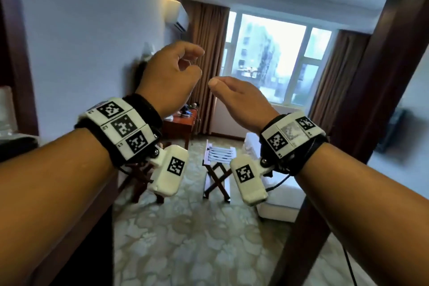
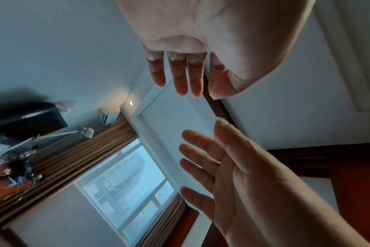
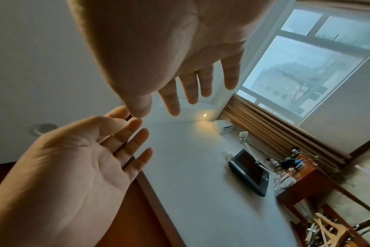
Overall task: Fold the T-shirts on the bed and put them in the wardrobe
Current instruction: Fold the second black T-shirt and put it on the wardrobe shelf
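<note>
No T-shirt shows in any view. My left hand [image 1: 171,76] and right hand [image 1: 239,97] are raised side by side in the air in front of me, a small gap between them. Both are empty, with loosely bent fingers. The left wrist view shows the left hand [image 2: 180,73] with relaxed fingers and the right hand [image 2: 222,167] spread below it. In the right wrist view the right hand [image 3: 190,80] hangs relaxed, and the left hand [image 3: 91,158] lies palm-up beside it. A white bed corner [image 1: 281,199] sits low on the right.
A folding luggage rack [image 1: 218,169] stands on the patterned carpet ahead. A red-brown desk [image 1: 178,125] with small items is by the curtains, under the window [image 1: 274,58]. Dark wooden frames [image 1: 362,104] rise at the right and left. Wooden hangers [image 3: 327,230] lie near the desk.
</note>
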Demonstrator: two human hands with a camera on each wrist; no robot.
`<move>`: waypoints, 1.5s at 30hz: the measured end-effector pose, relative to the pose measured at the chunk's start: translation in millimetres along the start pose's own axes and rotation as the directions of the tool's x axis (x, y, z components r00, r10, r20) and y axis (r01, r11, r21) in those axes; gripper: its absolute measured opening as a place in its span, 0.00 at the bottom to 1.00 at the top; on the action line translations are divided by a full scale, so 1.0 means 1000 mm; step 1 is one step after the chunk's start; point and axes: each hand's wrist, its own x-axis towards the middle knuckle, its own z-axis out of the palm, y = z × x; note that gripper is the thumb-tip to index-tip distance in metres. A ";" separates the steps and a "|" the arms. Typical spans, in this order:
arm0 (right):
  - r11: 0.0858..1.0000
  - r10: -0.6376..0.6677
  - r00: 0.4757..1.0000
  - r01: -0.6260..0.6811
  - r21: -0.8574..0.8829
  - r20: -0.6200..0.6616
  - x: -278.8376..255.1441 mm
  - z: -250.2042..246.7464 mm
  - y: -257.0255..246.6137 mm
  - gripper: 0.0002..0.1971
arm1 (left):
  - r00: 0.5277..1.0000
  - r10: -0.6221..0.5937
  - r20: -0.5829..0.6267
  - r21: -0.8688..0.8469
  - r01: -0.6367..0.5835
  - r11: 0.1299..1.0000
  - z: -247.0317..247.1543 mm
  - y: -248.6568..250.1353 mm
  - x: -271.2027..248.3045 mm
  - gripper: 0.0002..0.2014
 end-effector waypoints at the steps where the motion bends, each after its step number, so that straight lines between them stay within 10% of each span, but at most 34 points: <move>1: 1.000 0.018 1.000 -0.018 -0.011 0.004 0.007 0.001 0.015 0.19 | 1.000 -0.006 0.020 -0.016 0.006 1.000 0.014 -0.013 0.005 0.15; 16: 0.976 0.160 0.987 -0.160 -0.146 -0.014 0.180 -0.002 0.297 0.21 | 0.980 -0.071 0.188 -0.017 0.075 0.997 0.254 -0.189 0.135 0.17; 45: 0.784 0.477 0.877 -0.451 -0.426 -0.052 0.503 0.059 0.680 0.29 | 0.927 0.031 0.374 -0.188 0.043 0.981 0.600 -0.527 0.403 0.17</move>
